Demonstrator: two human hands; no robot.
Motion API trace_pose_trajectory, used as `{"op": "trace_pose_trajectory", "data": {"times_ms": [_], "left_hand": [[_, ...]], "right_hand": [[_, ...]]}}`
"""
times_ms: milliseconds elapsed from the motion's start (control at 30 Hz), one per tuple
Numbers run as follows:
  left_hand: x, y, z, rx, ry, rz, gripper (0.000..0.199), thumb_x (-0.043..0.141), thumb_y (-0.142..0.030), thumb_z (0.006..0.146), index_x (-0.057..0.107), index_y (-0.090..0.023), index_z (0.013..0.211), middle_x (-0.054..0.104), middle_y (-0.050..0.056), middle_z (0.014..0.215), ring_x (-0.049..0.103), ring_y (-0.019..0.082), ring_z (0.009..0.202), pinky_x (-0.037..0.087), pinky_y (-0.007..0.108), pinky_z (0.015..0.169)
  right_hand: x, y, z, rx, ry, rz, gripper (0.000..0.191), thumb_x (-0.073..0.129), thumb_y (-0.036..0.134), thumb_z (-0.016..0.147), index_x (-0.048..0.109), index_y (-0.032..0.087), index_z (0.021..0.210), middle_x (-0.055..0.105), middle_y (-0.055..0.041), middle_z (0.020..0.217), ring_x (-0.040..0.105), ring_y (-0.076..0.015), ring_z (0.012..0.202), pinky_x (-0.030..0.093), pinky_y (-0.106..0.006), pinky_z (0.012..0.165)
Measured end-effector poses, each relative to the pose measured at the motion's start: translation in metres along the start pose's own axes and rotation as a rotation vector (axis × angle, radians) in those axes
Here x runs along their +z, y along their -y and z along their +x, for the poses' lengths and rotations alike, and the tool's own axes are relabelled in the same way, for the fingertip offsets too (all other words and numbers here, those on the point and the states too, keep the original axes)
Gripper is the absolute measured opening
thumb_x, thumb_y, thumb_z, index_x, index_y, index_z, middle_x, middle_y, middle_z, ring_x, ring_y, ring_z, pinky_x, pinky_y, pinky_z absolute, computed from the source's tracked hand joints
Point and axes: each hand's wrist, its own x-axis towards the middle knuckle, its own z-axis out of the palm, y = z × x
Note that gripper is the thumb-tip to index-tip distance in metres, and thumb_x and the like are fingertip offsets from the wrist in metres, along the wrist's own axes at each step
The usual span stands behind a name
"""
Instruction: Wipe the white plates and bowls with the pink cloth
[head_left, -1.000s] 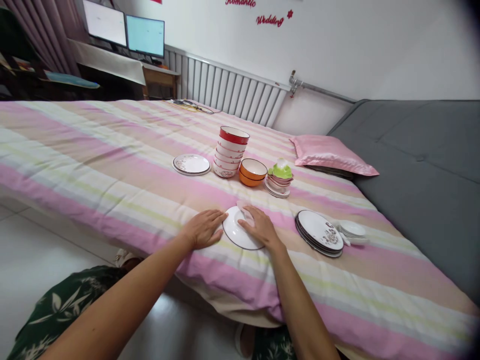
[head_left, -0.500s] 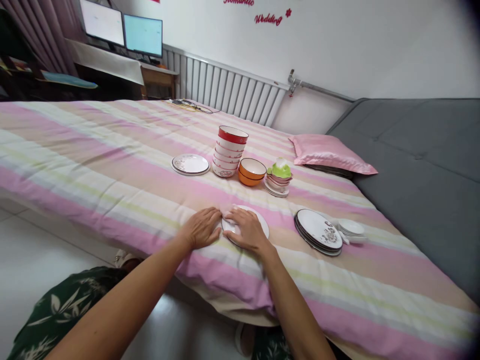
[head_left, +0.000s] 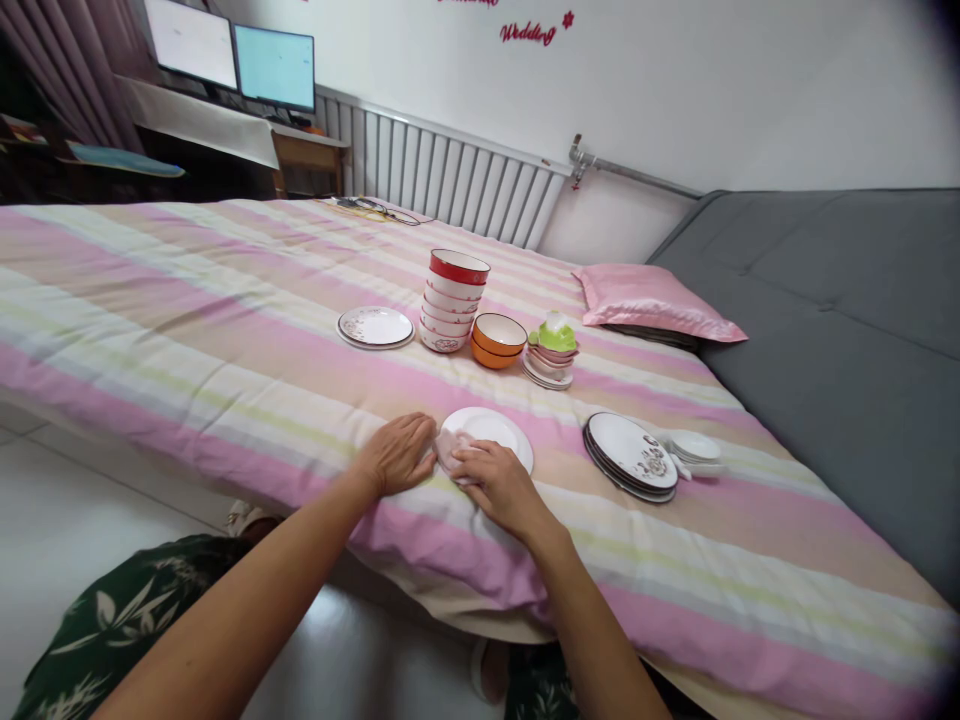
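Observation:
A white plate (head_left: 499,428) lies on the striped bedspread near the bed's front edge. My left hand (head_left: 396,455) is at its left side, fingers and thumb curved against the rim; their tips are partly hidden. In my right hand (head_left: 499,485) is a crumpled pale pink cloth or tissue (head_left: 452,450), pressed onto the left part of the plate. The fingers are bent over it. Right of the plate is a stack of dark-rimmed plates (head_left: 626,450) with a floral print.
Farther back are a flat patterned plate (head_left: 375,326), a tall stack of red and white bowls (head_left: 448,310), orange bowls (head_left: 498,345), and small dishes with a green one (head_left: 556,338) on top. Small white dishes (head_left: 696,446) stand at the right. A pink pillow (head_left: 660,300) lies by the grey headboard (head_left: 817,300).
My right hand has slid down toward the bed's front edge with the cloth, uncovering more of the plate. My left hand stays by the rim. The view has shifted slightly.

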Motion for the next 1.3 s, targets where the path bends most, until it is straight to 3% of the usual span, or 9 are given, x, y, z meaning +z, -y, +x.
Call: {"op": "trace_pose_trajectory", "data": {"times_ms": [333, 633, 867, 1300], "left_hand": [[-0.002, -0.001, 0.000, -0.020, 0.025, 0.022, 0.026, 0.045, -0.029, 0.081, 0.050, -0.016, 0.103, 0.058, 0.012, 0.105, 0.053, 0.026, 0.106, 0.041, 0.040, 0.094], [0.001, 0.001, 0.000, -0.006, 0.025, 0.040, 0.027, 0.045, -0.030, 0.082, 0.051, -0.013, 0.103, 0.058, 0.014, 0.106, 0.053, 0.026, 0.107, 0.041, 0.039, 0.095], [0.000, 0.000, 0.001, -0.003, 0.017, 0.037, 0.028, 0.046, -0.029, 0.081, 0.052, -0.013, 0.103, 0.059, 0.014, 0.106, 0.053, 0.026, 0.106, 0.041, 0.039, 0.095], [-0.002, 0.000, 0.002, 0.016, 0.021, 0.053, 0.028, 0.044, -0.029, 0.082, 0.053, -0.012, 0.102, 0.059, 0.015, 0.105, 0.054, 0.026, 0.104, 0.041, 0.039, 0.096]], "right_hand": [[-0.028, -0.017, -0.018, 0.189, 0.025, 0.228, 0.036, 0.055, -0.001, 0.065, 0.073, 0.027, 0.076, 0.071, 0.0001, 0.099, 0.058, -0.0203, 0.107, 0.046, -0.036, 0.091], [-0.040, -0.041, -0.034, 0.353, -0.040, 0.271, 0.033, 0.053, 0.001, 0.061, 0.074, 0.024, 0.071, 0.072, -0.0025, 0.089, 0.061, -0.0209, 0.105, 0.047, -0.029, 0.086], [-0.036, -0.061, -0.040, 0.467, -0.163, 0.134, 0.020, 0.058, 0.014, 0.069, 0.073, 0.025, 0.076, 0.073, -0.0005, 0.088, 0.065, -0.0197, 0.094, 0.046, -0.029, 0.085], [-0.018, -0.069, -0.025, 0.601, -0.232, -0.206, 0.028, 0.046, 0.022, 0.083, 0.061, 0.029, 0.106, 0.068, -0.0026, 0.101, 0.060, -0.0198, 0.095, 0.043, -0.029, 0.078]]}}
